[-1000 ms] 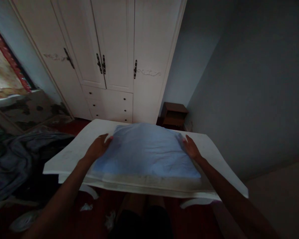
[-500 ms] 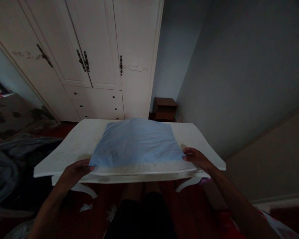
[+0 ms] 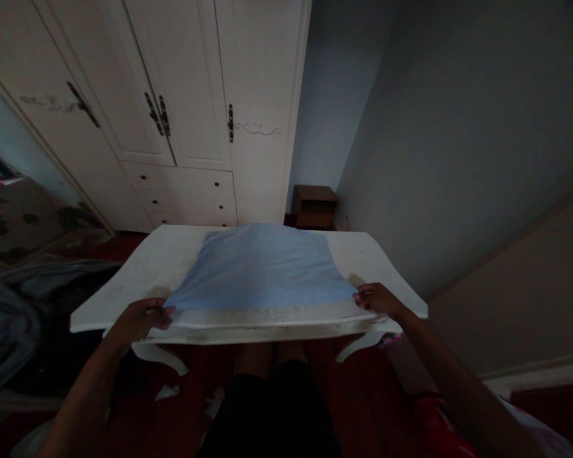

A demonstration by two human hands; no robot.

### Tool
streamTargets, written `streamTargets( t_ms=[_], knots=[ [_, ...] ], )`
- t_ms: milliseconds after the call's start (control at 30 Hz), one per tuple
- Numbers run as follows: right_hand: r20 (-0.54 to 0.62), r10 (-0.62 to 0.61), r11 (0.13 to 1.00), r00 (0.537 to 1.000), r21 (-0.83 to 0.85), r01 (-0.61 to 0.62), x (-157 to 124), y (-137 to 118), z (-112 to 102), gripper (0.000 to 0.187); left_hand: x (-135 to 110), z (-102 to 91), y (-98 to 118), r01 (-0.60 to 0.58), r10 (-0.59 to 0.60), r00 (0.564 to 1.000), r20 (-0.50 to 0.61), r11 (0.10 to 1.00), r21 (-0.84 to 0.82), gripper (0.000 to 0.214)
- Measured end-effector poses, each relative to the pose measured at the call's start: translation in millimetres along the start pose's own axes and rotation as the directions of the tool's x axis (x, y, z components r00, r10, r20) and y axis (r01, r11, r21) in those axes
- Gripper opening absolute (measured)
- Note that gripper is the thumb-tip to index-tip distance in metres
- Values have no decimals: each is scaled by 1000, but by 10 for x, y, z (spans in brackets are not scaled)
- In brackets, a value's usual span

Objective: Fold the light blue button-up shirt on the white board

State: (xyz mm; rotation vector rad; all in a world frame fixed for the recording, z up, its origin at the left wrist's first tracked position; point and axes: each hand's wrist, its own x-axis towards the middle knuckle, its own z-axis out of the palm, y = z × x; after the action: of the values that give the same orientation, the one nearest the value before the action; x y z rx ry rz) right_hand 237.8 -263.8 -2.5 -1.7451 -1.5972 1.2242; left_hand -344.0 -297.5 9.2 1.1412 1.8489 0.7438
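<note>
A light blue cloth (image 3: 265, 267) lies spread over the middle of a white table (image 3: 138, 280), its far edge reaching the table's back edge. My left hand (image 3: 146, 318) pinches the cloth's near left corner between thumb and fingers. At the near right corner, my right hand (image 3: 375, 299) has its fingers closed on the fabric. Between the two hands the near edge is drawn straight, a little behind the table's front edge. Soft creases run across the cloth.
A white wardrobe (image 3: 262, 76) with drawers stands behind the table. Past the right back corner is a small brown cabinet (image 3: 316, 191). Dark and grey clothes (image 3: 9, 318) are heaped at the left. Crumpled scraps (image 3: 167, 392) lie on the red floor, and a red item (image 3: 439, 426) sits at lower right.
Both hands have moved outward, pulling the cloth's near corners apart. The near edge is now tauter and its creases are smoother.
</note>
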Motion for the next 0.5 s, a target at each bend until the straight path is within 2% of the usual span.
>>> streamTargets(
  t_ms=[133, 200, 267, 333, 400, 500],
  knots=[
    [49, 43, 998, 998, -55, -40, 102, -4, -68, 31, -21, -38, 112, 64, -60, 995, 81, 997, -49, 46],
    [-14, 22, 994, 1000, -103, -23, 150, -56, -95, 28, -34, -44, 186, 106, -90, 992, 90, 975, -196, 48],
    [-127, -82, 987, 988, -146, 63, 179, -166, -78, 33, -32, -36, 244, 117, -95, 993, 76, 913, -390, 44],
    [-210, -240, 965, 948, -160, 209, 192, -348, 19, 40, -21, -4, 290, 104, -95, 994, 45, 818, -565, 32],
    [-233, -394, 918, 889, -148, 368, 211, -602, 212, 45, -18, 52, 341, 124, -123, 991, 52, 706, -697, 21],
    [-206, -563, 827, 801, -126, 548, 347, -1060, 634, 49, -48, 158, 454, 234, -181, 970, 163, 498, -835, 13]
  ],
)
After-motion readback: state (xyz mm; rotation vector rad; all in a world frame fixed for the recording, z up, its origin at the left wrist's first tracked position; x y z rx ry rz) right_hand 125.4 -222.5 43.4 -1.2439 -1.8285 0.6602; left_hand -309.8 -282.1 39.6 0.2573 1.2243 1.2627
